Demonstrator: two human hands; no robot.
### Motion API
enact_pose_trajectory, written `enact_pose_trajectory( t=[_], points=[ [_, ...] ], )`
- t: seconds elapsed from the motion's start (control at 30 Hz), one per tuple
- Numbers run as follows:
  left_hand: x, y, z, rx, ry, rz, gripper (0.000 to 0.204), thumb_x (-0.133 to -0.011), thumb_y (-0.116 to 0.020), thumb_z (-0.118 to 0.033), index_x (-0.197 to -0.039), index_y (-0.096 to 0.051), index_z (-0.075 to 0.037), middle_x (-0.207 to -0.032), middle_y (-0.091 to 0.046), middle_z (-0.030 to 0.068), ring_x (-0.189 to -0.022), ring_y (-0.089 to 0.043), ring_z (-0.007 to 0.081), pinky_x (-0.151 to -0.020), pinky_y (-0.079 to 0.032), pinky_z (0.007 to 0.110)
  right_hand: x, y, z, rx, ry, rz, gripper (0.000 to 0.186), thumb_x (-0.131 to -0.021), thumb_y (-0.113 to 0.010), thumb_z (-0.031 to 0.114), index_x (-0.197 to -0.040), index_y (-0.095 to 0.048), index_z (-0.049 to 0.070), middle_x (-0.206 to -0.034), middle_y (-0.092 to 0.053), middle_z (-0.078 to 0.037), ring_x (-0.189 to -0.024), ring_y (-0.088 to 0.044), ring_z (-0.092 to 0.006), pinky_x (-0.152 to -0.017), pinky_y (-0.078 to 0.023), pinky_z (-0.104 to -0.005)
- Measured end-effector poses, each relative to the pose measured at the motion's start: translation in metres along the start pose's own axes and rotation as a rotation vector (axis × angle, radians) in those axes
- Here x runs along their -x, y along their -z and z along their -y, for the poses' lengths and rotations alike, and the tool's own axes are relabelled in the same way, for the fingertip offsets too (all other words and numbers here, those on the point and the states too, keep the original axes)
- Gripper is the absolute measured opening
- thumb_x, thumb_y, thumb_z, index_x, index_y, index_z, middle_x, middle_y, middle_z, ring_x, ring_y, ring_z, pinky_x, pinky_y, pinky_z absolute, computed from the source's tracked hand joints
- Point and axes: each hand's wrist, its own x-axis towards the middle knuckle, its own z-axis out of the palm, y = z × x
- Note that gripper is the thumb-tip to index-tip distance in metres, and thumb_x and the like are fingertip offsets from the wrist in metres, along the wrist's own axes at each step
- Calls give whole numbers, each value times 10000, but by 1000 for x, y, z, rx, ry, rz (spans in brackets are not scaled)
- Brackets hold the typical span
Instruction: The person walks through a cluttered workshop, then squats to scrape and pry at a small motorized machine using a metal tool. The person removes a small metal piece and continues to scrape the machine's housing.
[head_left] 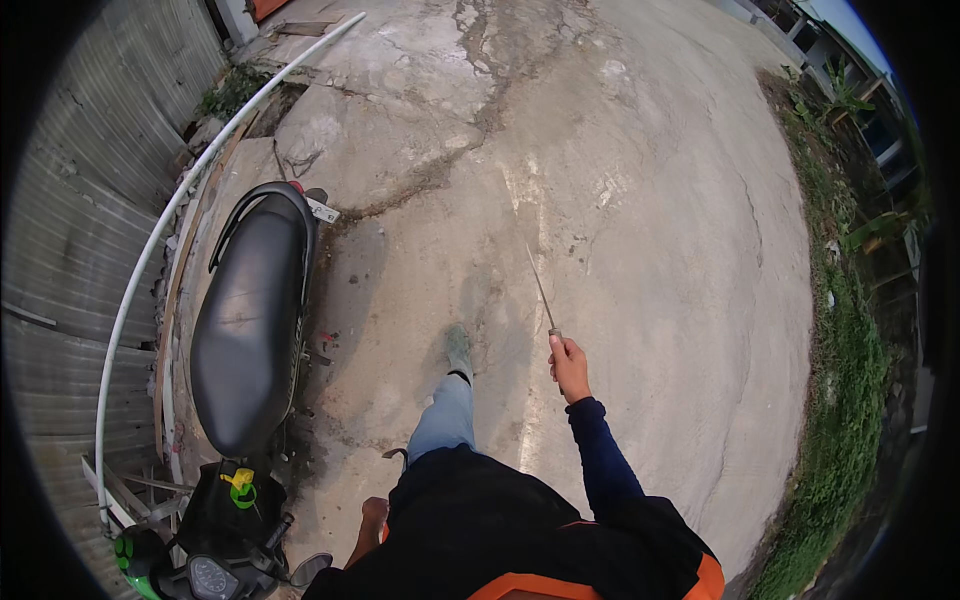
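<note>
My right hand (569, 370) is closed around the brown handle of a long-bladed knife (541, 288). Its narrow blade shows nearly edge-on and points ahead, above the concrete. A dark blue sleeve covers that arm. At the lower left, my left hand (374, 510) hangs by my side, partly cut off by my black shirt; its fingers do not show clearly. Close to my hip juts a small dark curved piece (396, 455), whose kind I cannot make out. One leg in light blue jeans (445, 415) is stretched forward with a greyish boot (458, 348) on the foot.
A motorbike with a black seat (245, 325) is parked on my left, a yellow-and-green item (240, 487) on its front. Beyond it, a long white pipe (150, 245) curves along a corrugated metal wall (85, 210). Cracked concrete (660, 300) stretches ahead; grass (845, 400) borders the right.
</note>
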Motion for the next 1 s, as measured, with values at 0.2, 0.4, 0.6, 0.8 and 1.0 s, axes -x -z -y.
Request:
enact_pose_trajectory(
  t=[0.2, 0.4, 0.6, 0.8, 1.0],
  points=[
    [-147, 234, -161, -386, -106, 216, 230, -812, -538, -176, -819, -702, -14, -843, -687, 143, -846, -675, 266, -722, -541, 403, -115, 43, 54, 77, -212, -158, 422, -902, -556, 433, -876, -571, 12, -627, -502, -25, -420, -435, -81, -365, -337, -232],
    [-289, 528, -398, 499, -137, -436, 248, -859, -531, -193, -983, -637, -6, -933, -644, 228, -917, -612, 370, -790, -470, 413, -266, 66, 112, 90, -272, -316, 442, -905, -540, 449, -891, -561, 8, -614, -485, -21, -424, -441, -87, -361, -343, -242],
    [-400, 686, -542, 298, -329, -442, 260, -873, -505, -189, -997, -611, 13, -963, -629, 241, -930, -600, 387, -811, -462, 429, -460, 30, 159, -4, -343, -264, 433, -906, -545, 444, -885, -564, 11, -606, -492, -22, -408, -436, -87, -350, -337, -248],
    [-440, 759, -570, 249, -103, -398, 247, -861, -489, -179, -981, -632, -17, -975, -635, 226, -950, -595, 385, -835, -461, 435, -682, -3, 338, 64, -187, -105, 399, -922, -531, 413, -884, -563, 17, -605, -482, -14, -408, -424, -72, -354, -333, -237],
    [-458, 780, -560, 726, 244, -438, 255, -841, -506, -201, -924, -662, -17, -933, -650, 217, -928, -611, 383, -826, -471, 428, -887, -90, 537, 179, 1, 69, 413, -911, -547, 442, -853, -552, 34, -615, -476, -5, -428, -430, -67, -371, -335, -225]
  ],
)
